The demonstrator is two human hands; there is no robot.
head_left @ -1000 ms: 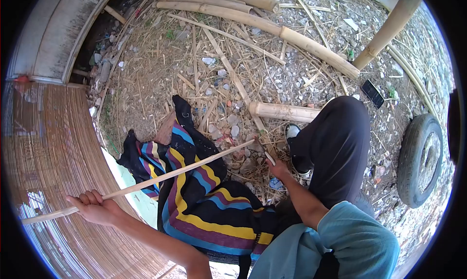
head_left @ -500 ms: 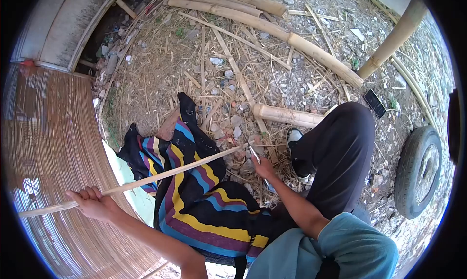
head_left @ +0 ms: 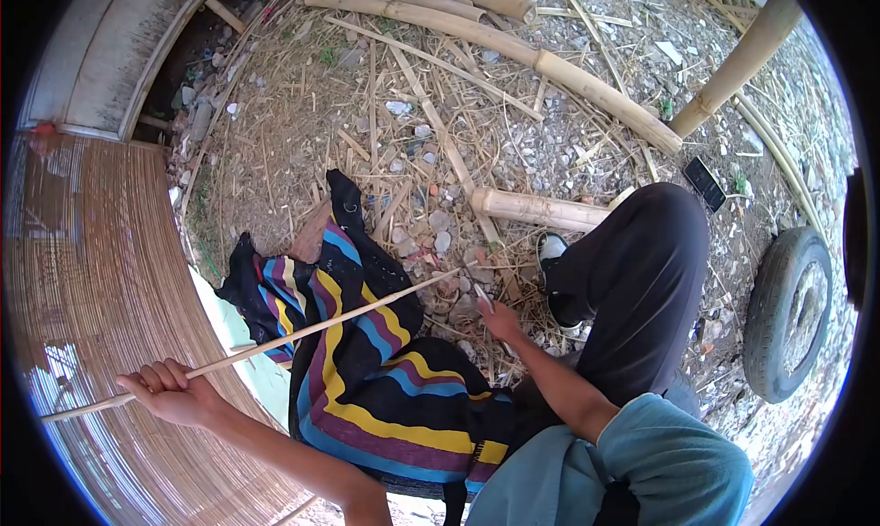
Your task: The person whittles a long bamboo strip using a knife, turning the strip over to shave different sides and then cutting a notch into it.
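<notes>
The long strip [head_left: 302,332] in the left hand [head_left: 170,393] has a pale straw colour. Between the two hands, the cloth [head_left: 367,384] is black, with bent bands of yellow, purple and blue. The thin tool [head_left: 481,293] in the right hand [head_left: 500,320] looks whitish grey. Around the left hand, the mat [head_left: 119,251] is brown, with fine parallel lines. Right of the right hand, the trousers [head_left: 637,279] are nearly black and the tyre [head_left: 765,320] is grey.

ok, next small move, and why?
Probably draw the slim silvery knife-like tool lightly along the long thin pale woody strip: the bare right hand holds the tool close to the strip's far end, while the bare left hand grips the strip nearer its other end.
</notes>
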